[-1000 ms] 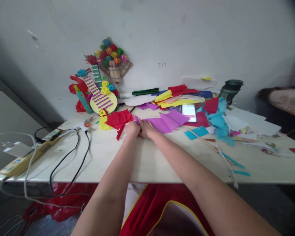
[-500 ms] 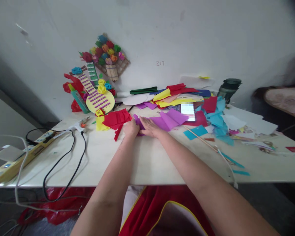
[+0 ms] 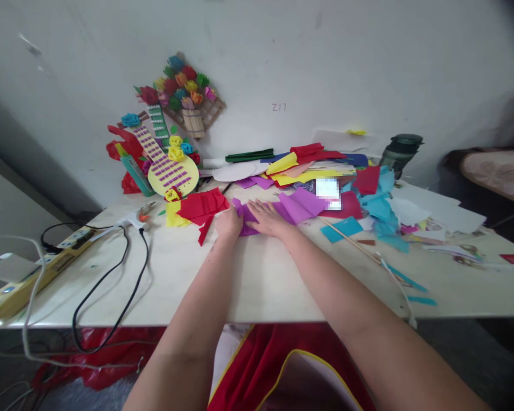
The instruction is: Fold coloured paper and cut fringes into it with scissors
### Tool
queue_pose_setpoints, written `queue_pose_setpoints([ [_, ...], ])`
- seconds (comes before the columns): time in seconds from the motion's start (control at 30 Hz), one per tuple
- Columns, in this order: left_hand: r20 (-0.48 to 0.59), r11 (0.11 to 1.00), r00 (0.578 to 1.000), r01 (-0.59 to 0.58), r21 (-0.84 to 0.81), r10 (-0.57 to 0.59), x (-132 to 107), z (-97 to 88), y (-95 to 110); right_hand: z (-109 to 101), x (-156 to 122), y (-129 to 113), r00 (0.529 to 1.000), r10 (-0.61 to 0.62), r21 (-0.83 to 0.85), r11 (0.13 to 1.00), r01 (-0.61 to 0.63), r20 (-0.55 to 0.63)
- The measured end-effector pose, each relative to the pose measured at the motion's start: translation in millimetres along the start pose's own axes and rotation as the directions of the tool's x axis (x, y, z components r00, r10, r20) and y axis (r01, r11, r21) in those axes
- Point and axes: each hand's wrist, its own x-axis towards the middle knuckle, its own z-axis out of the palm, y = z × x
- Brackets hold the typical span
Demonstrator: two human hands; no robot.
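A sheet of purple crepe paper [image 3: 302,206] lies creased across the table in front of me. At its left end my left hand [image 3: 229,222] is closed, fingers bunched on the paper's edge. My right hand [image 3: 265,218] lies flat on the sheet with its fingers stretched out and somewhat apart, pressing it to the table. Close beside my left hand is folded red crepe paper [image 3: 203,206], partly over a yellow piece [image 3: 177,214].
Left are a glue gun [image 3: 132,219], its black cord and a yellow power strip [image 3: 38,279]. Behind stands a guitar-shaped craft [image 3: 173,177] with paper flowers. Coloured papers, a blurred phone screen [image 3: 328,193], a wooden stick [image 3: 351,242] and a dark bottle [image 3: 400,154] lie or stand to the right.
My right hand has slid a little to the right along the purple paper, uncovering more of it between my hands. My left hand stays at the left end.
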Motion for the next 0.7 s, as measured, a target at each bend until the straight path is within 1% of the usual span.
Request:
queue_pose_setpoints([
  [0.07,0.008,1.000,1.000,0.007,-0.005,-0.007,1,-0.3,-1,3,0,-3,0.998,-0.005,-0.015,1.000,0.006,0.064],
  [0.13,0.010,1.000,1.000,0.016,-0.011,-0.016,2,0.3,-4,6,0,-3,0.993,0.018,-0.008,1.000,-0.018,0.119],
  [0.2,0.012,0.999,1.000,0.029,-0.020,-0.029,3,1.1,-7,9,0,-1,0.988,0.043,-0.004,0.999,-0.043,0.146],
  [0.37,0.033,0.995,0.997,0.075,-0.061,-0.073,5,-0.3,-8,10,0,0,0.989,0.045,-0.012,0.999,-0.044,0.144],
  [0.53,0.082,0.985,0.987,0.145,-0.092,-0.138,7,-5.0,-5,7,-3,-3,0.988,0.043,-0.007,0.999,-0.043,0.151],
  [0.6,0.108,0.985,0.984,0.149,-0.089,-0.139,9,-5.8,-5,6,-3,-3,0.987,0.044,-0.005,0.999,-0.043,0.156],
  [0.7,0.139,0.991,0.985,0.117,-0.068,-0.107,12,-5.7,-5,6,-2,-3,0.986,0.038,-0.005,0.999,-0.038,0.161],
])
